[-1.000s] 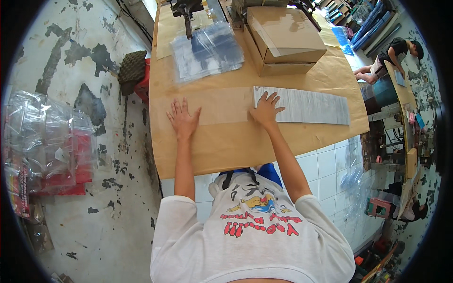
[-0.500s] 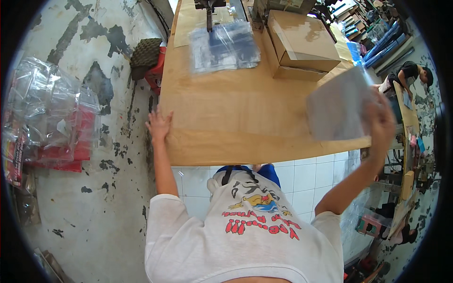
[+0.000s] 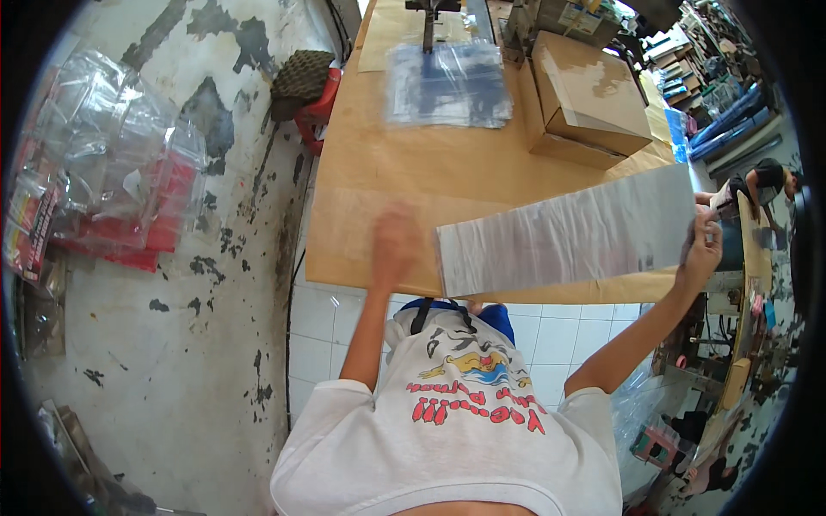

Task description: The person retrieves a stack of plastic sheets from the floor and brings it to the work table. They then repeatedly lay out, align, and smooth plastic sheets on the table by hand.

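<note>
A long, wrinkled, translucent plastic sheet point(image 3: 568, 232) slants across the near right part of the brown-topped table point(image 3: 353, 185). Its right end is pinched by my right hand point(image 3: 705, 245), raised at the table's right edge. My left hand point(image 3: 398, 245) is over the table's near left part, close to the sheet's left end. Motion smears its fingers, and I cannot tell whether it touches the sheet. Farther off lies a stack of clear plastic sleeves point(image 3: 449, 86), below a dark machine arm point(image 3: 428, 33).
A cardboard box point(image 3: 589, 95) stands at the table's far right. By the far left edge is a red stool point(image 3: 320, 112) with a dark textured thing on it. Clear plastic bags point(image 3: 112, 163) are at the left wall. Another person point(image 3: 764, 181) is at the right.
The plastic sheet now stretches leftward from my right hand across the table. My left hand has left the table's left edge and moved right. The whole view has shifted slightly.
</note>
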A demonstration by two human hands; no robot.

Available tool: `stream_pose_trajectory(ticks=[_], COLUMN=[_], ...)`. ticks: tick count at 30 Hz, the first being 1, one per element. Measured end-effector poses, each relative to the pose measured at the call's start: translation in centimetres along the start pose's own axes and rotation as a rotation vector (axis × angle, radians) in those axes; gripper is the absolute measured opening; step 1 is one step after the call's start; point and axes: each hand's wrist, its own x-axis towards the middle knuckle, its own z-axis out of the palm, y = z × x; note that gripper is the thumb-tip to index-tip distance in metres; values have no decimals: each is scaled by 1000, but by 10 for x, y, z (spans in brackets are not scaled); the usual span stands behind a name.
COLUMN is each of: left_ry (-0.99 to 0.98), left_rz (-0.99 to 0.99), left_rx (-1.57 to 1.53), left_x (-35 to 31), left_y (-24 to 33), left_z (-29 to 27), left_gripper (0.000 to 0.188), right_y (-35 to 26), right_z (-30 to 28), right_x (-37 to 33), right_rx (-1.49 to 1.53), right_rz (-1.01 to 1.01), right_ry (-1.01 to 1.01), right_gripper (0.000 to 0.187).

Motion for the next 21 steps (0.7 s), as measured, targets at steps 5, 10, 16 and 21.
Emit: stream_pose_trajectory(ticks=[5,10,16,21], left_ry=[-356,-288,-123,-68], left_rz=[-26,-140,-237,-343], left_rx=[322,483,553,514], left_x=[-15,-12,-12,6], left_y=[31,-28,-85,-88], left_z=[29,-6,-50,-43], left_gripper=[66,62,59,55], right_y=[84,134,171,186], right_z=[-41,-152,-100,85], right_x=[14,32,-58,-213], right_rx=[-440,-695,-1047,-1247], right_rz=[-88,-173,98,-90], right_ry=[128,359,216,-234], right_gripper=[18,14,19,50])
